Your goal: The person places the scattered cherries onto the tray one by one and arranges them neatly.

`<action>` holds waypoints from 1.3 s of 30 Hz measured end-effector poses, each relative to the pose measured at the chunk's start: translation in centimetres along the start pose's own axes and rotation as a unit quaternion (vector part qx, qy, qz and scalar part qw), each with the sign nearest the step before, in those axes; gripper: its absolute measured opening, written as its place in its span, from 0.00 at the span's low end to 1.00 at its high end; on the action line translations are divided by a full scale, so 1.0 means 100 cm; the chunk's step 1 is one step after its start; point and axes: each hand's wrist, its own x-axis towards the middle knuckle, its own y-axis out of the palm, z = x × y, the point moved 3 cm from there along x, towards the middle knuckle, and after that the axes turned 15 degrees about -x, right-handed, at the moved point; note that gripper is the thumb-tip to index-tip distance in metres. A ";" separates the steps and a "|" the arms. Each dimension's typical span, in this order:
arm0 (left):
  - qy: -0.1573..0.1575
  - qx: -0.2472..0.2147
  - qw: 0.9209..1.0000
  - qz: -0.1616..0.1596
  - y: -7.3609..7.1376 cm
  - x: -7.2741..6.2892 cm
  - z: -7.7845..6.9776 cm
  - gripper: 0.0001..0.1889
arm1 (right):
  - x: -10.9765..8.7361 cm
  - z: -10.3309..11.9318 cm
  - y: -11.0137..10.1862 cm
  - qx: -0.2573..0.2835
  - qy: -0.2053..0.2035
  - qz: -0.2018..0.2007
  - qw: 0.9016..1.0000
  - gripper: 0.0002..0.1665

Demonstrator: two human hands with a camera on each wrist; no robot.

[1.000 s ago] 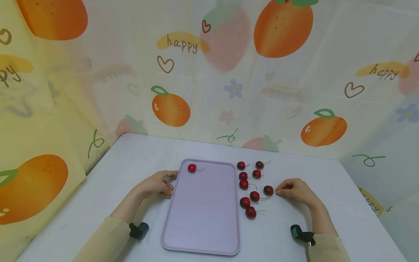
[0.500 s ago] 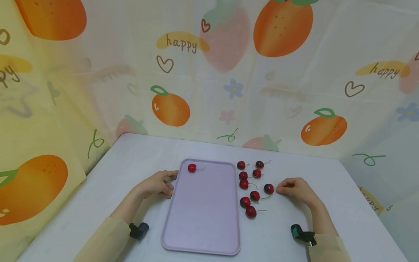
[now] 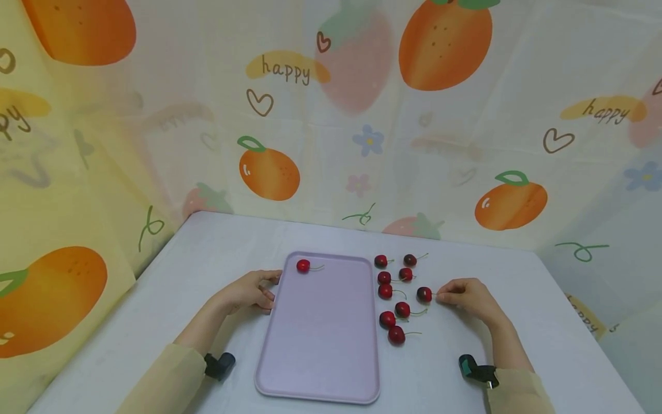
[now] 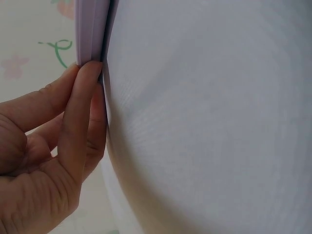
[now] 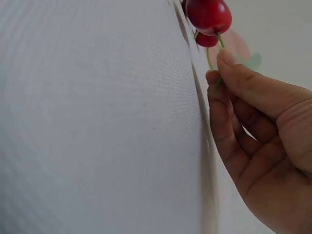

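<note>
Head view: the right hand (image 3: 468, 299) pinches the stem of a cherry (image 3: 424, 294) right of the tray (image 3: 320, 345); the left hand (image 3: 248, 291) touches the tray's left edge, fingers relaxed. Left wrist view: fingertips (image 4: 90, 73) rest against the tray rim. Right wrist view: thumb and finger grip the stem.

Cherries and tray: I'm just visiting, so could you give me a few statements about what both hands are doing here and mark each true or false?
1. One cherry lies on the lilac tray. True.
2. The right hand pinches the stem of a cherry beside the tray. True.
3. The left hand holds a cherry. False: it touches the tray's left edge.
4. Most cherries lie left of the tray. False: they lie on the table to its right.
5. The tray is stacked with bowls. False: it bears only the one cherry.
</note>
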 end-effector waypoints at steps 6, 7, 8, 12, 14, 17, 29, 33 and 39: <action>-0.002 -0.002 1.000 -0.008 -0.001 0.002 0.001 0.42 | 0.000 0.005 -0.004 0.005 0.001 -0.002 1.000 0.12; -0.002 -0.004 1.000 -0.009 -0.001 0.002 0.001 0.42 | 0.001 0.006 -0.005 0.006 0.000 -0.003 1.000 0.11; -0.001 -0.004 1.000 -0.008 -0.001 0.002 0.001 0.42 | 0.001 0.007 -0.005 0.005 0.000 -0.004 1.000 0.11; 0.001 -0.007 1.000 -0.003 -0.001 0.002 0.002 0.42 | 0.003 0.013 -0.008 0.005 -0.005 -0.010 1.000 0.13; 0.002 -0.006 1.000 0.000 -0.001 0.002 0.002 0.42 | 0.003 0.016 -0.010 0.003 -0.007 -0.012 1.000 0.14; -0.001 -0.008 1.000 -0.001 -0.001 0.001 0.001 0.43 | 0.005 0.020 -0.011 -0.001 -0.012 -0.017 1.000 0.15; -0.001 -0.010 1.000 0.002 0.000 0.000 0.003 0.42 | 0.008 0.042 -0.016 0.011 -0.039 -0.038 0.998 0.14; -0.002 -0.008 1.000 -0.004 0.000 0.001 0.003 0.42 | 0.009 0.053 -0.017 0.011 -0.050 -0.043 0.998 0.13; -0.003 -0.009 1.000 -0.005 -0.001 0.002 0.003 0.42 | 0.010 0.070 -0.019 0.019 -0.065 -0.047 0.997 0.13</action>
